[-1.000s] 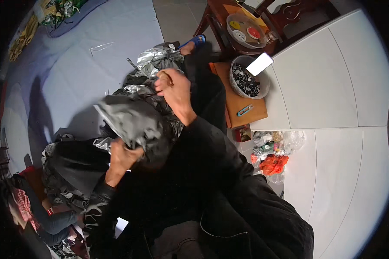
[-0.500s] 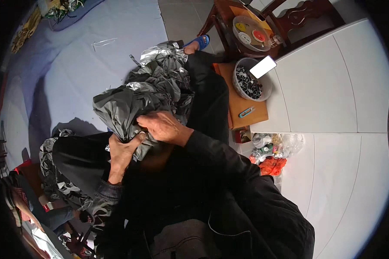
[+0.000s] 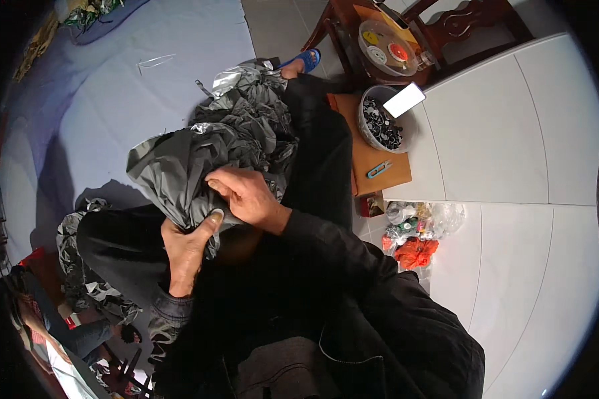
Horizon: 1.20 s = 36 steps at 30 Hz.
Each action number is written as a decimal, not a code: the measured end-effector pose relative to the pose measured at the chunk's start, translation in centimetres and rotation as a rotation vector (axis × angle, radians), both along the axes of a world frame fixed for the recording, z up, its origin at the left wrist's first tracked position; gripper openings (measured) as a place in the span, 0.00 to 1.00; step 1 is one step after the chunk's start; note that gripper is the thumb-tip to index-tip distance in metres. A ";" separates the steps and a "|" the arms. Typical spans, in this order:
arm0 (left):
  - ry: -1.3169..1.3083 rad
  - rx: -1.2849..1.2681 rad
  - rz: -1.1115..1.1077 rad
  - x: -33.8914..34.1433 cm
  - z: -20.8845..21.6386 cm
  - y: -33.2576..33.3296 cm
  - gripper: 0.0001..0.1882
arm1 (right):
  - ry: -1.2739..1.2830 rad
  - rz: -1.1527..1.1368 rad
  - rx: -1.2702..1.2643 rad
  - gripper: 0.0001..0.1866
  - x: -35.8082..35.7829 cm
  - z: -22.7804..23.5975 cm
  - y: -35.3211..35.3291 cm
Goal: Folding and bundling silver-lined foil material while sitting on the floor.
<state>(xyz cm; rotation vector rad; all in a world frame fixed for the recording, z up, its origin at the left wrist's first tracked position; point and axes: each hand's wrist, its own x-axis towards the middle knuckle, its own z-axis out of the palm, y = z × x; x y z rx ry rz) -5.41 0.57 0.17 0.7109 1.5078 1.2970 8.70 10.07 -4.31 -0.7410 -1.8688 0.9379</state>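
Observation:
A long bunch of crumpled grey fabric (image 3: 170, 166) with a silvery sheen lies across my lap and stretches away toward my foot. My left hand (image 3: 185, 251) grips its gathered near end, thumb pressed on top and fingers hidden beneath the folds. Just above and to the right, my right hand (image 3: 249, 199) rests against the fabric, its fingers curled into a pinch. Whatever sits between those fingertips is too small or hidden to make out.
To my right, a clear tub (image 3: 402, 138) holds black and white pieces, with a white phone (image 3: 404, 100) across its rim. Blue thread snips (image 3: 379, 169) lie on brown cardboard (image 3: 393, 183). Plastic bags (image 3: 416, 253) sit on the floor. A pale blue sheet (image 3: 113, 100) spreads at left.
The fabric's folded far-left end has swung out a little to the left and opened wider. My left hand has shifted slightly down, and my right hand slightly left.

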 end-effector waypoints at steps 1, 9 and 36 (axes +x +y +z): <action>0.004 -0.013 -0.010 0.1 0.2 -0.2 0.15 | -0.002 -0.004 -0.002 0.14 0.2 -0.1 -0.2; -0.109 0.230 0.204 -1.0 4.4 -1.6 0.17 | 0.068 -0.132 0.414 0.19 1.3 9.2 -2.6; -0.040 0.102 0.086 1.0 -5.5 -0.8 0.15 | -0.783 -0.041 0.379 0.10 2.1 4.3 -3.8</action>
